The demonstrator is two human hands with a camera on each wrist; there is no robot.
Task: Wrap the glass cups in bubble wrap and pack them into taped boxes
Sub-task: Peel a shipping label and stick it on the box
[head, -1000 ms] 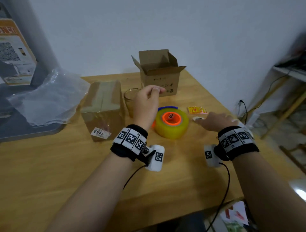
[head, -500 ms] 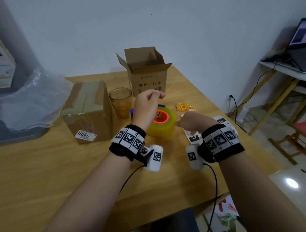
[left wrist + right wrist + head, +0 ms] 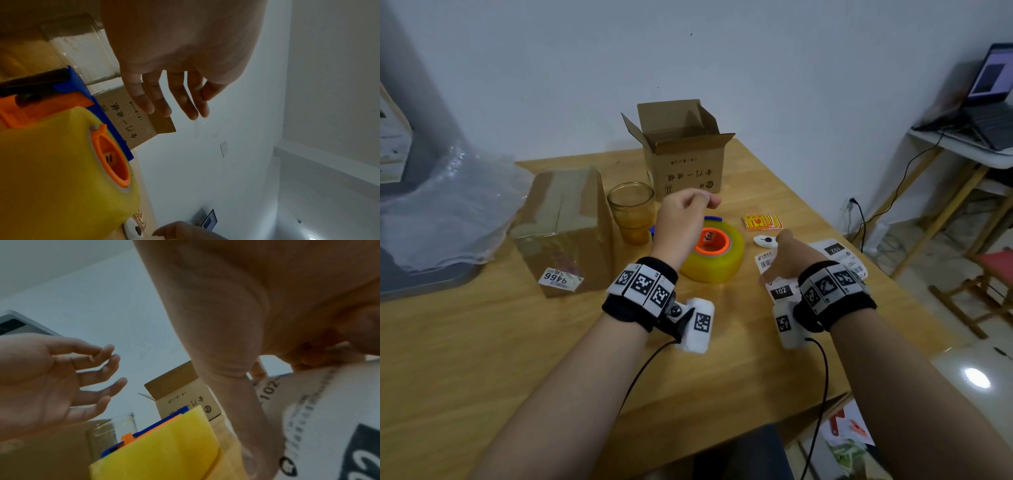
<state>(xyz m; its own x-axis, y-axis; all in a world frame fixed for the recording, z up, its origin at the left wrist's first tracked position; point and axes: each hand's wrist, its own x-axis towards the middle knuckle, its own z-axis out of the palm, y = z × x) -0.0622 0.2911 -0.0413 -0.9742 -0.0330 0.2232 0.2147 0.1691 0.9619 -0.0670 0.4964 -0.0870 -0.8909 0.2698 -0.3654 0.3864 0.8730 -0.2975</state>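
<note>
An empty glass cup (image 3: 631, 212) stands on the wooden table (image 3: 482, 359) between a taped brown box (image 3: 565, 229) and an open cardboard box (image 3: 685, 164). Clear bubble wrap (image 3: 445, 212) lies in a heap at the far left. My left hand (image 3: 705, 200) hovers above the yellow tape roll (image 3: 714, 257) with loose fingers (image 3: 185, 107) and holds nothing. My right hand (image 3: 777, 263) rests on white shipping labels (image 3: 780, 291). In the right wrist view its fingers (image 3: 308, 358) curl over the edge of one label (image 3: 308, 402).
Red and yellow stickers (image 3: 763, 222) and a small white object (image 3: 765, 241) lie beyond the labels. The table's right edge runs close to my right wrist. A side table with a laptop (image 3: 989, 89) and a red stool (image 3: 993, 267) stand to the right.
My right hand has drawn back from the stickers toward me and now sits on the labels with its fingers curled. The left hand stays above the tape roll.
</note>
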